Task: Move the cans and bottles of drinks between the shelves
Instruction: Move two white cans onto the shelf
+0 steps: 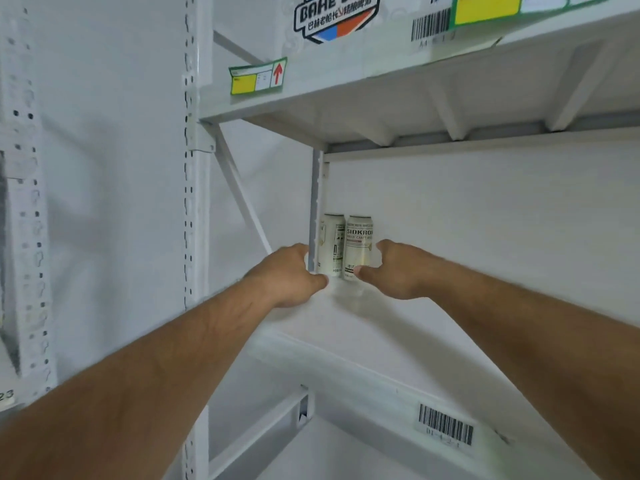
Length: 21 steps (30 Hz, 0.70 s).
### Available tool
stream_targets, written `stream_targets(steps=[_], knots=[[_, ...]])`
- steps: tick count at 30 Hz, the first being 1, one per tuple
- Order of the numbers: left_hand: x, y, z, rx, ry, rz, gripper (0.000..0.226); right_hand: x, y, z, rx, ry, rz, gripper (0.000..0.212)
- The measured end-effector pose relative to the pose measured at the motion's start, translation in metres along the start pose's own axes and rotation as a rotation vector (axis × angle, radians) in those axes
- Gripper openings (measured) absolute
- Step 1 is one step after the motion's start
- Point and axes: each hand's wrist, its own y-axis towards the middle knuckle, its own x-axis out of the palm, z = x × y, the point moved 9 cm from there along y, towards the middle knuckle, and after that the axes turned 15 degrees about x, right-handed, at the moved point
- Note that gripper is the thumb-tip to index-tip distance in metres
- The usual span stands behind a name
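Two white drink cans stand upright side by side in the back left corner of a white shelf (pixel 398 327). The left can (pixel 333 244) is next to the shelf's rear post; the right can (pixel 359 242) shows dark lettering. My left hand (pixel 287 275) is cupped at the left can's lower left, with its thumb in front of the can's base. My right hand (pixel 394 268) is cupped at the right can's lower right, its thumb tip at that can's base. On both hands the fingers are spread, and most of each can stays visible.
A shelf board (pixel 381 95) runs overhead and carries a printed carton (pixel 336 15) and a yellow-green label (pixel 258 76). A perforated upright (pixel 194 202) stands at the left. A barcode sticker (pixel 445 424) marks the shelf's front edge. White wall lies behind.
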Motion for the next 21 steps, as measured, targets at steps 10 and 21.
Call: stream_targets(steps=[10, 21], knots=[[0.029, 0.147, -0.073, 0.037, -0.225, -0.003, 0.078, 0.019, 0.119, -0.002, 0.182, 0.228, 0.071, 0.059], [0.095, 0.247, -0.132, -0.008, -0.631, -0.092, 0.051, 0.050, 0.214, -0.007, 0.322, 0.735, 0.080, 0.020]])
